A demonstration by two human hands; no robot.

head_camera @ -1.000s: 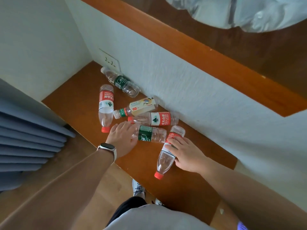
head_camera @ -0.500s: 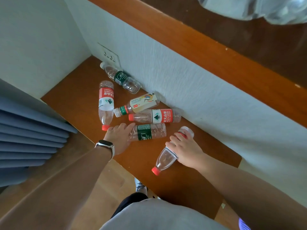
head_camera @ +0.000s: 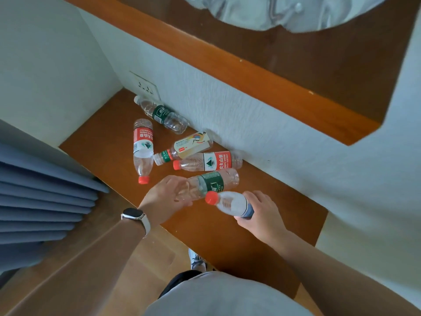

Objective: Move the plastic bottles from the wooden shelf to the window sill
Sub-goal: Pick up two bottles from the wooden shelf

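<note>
From the head view, the left hand has its fingers wrapped round the neck end of a green-labelled bottle, and the right hand is closed round the base of a red-capped bottle, which is tilted up off the wooden shelf near its front edge. Four more bottles lie on their sides toward the back: a red-labelled one out left, another green one under the wall socket, and a yellow-labelled one beside a second red one against the wall. The red cap sits almost against the green bottle, so I'd expect them to knock if both hands lift at once. Held by its neck, the green bottle's far end could sweep its neighbour and set it rolling. The wooden ledge overhangs the back. The front edge is open, and the shelf's left end looks bare as far as the curtain.
</note>
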